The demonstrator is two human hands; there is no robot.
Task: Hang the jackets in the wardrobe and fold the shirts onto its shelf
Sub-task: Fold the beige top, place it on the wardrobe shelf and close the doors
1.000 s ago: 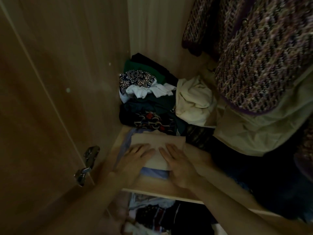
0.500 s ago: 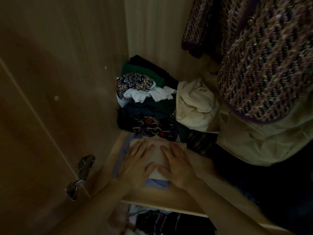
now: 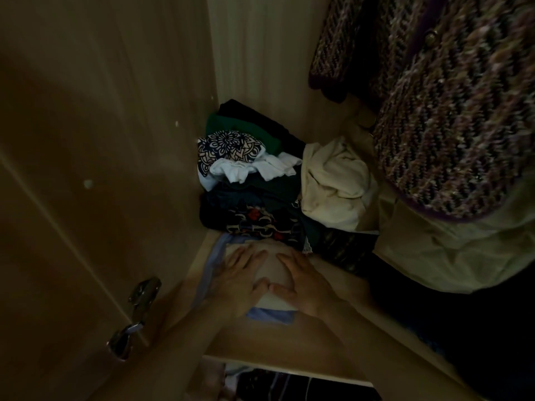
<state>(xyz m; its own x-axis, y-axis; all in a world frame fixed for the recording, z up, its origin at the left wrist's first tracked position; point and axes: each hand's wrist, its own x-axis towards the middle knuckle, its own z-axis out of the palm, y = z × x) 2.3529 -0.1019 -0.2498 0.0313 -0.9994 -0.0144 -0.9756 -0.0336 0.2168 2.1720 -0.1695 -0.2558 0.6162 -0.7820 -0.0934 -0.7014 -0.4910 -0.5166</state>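
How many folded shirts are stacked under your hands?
2: a beige shirt under the left hand and right hand; a blue shirt beneath it, edges showing. Others may be hidden.

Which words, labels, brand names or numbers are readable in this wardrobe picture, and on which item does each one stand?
None can be read.
The dark garment in the pile has a red and pale print whose shapes may be letters, but it is too dim and blurred to tell.
The floral cloth above it shows only a pattern.
No tag shows on the tweed jacket or the folded beige shirt.
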